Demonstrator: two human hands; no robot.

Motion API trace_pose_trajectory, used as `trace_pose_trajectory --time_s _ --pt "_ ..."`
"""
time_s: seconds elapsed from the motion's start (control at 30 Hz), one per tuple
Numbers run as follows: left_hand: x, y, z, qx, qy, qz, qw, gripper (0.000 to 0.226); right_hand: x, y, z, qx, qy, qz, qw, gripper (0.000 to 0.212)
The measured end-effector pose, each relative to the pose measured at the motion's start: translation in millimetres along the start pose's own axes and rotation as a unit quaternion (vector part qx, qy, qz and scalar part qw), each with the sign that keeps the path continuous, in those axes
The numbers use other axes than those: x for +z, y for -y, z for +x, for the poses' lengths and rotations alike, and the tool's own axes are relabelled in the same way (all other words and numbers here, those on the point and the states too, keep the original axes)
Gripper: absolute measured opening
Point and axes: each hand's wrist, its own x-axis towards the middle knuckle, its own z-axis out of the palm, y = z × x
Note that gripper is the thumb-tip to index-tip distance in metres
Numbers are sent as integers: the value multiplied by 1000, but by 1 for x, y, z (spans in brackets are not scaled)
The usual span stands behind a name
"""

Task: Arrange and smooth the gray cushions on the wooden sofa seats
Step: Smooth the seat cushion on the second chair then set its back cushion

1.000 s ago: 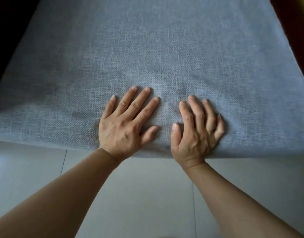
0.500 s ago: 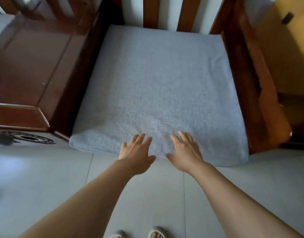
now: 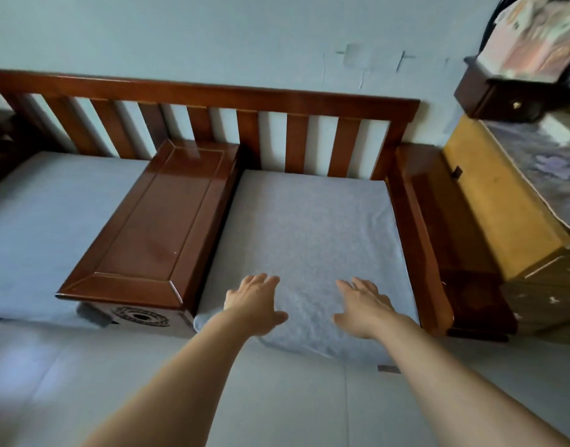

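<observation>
the gray cushion (image 3: pixel 312 246) lies flat in the seat just right of the wooden console box (image 3: pixel 154 221), its back edge against the slatted backrest (image 3: pixel 212 117). at the cushion's front edge the left hand (image 3: pixel 254 304) and the right hand (image 3: pixel 362 306) are spread over the fabric, fingers straight and gripping nothing. left of the box lies a second gray cushion (image 3: pixel 45 227).

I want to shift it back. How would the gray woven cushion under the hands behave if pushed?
The gray woven seat cushion probably slides as one slab, since it lies flat and holds square edges. Its rounded front corner suggests soft foam that gives. The wooden armrest beside it may drag.
</observation>
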Motion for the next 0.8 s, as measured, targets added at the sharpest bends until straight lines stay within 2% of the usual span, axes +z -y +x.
trace_pose_trajectory --time_s 0.3,0.8 --pt "-61 2 -66 -49 -20 14 998 66 -49 17 -61 -19 -35 9 999 75" --pt "-91 44 -113 -101 -54 -18 993 59 -60 20 -92 -14 -34 0 999 69"
